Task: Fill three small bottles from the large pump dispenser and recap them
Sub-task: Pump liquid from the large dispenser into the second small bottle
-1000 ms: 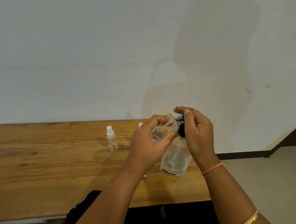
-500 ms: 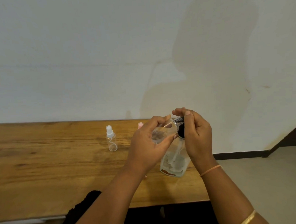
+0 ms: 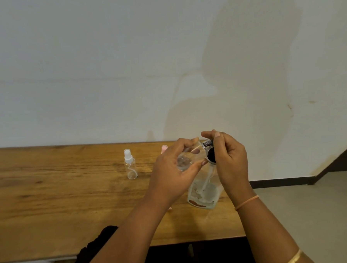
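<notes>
The large clear pump dispenser [image 3: 204,194] stands near the table's right end, with little liquid showing in it. My right hand [image 3: 230,164] is closed over its black and silver pump head [image 3: 209,154]. My left hand [image 3: 171,177] holds a small clear open bottle [image 3: 187,158], tilted on its side with its mouth against the pump nozzle. A second small clear bottle [image 3: 130,165] with a white spray cap stands upright to the left. A pink-topped item [image 3: 164,148] peeks out behind my left hand; the rest of it is hidden.
The wooden table [image 3: 51,198] runs along a pale wall and ends just right of the dispenser, above a grey floor [image 3: 313,204]. A black cloth [image 3: 90,250] hangs over the table's near edge.
My right hand's fingers have settled slightly lower over the pump head. The left hand keeps the small bottle at the nozzle. Nothing else has moved.
</notes>
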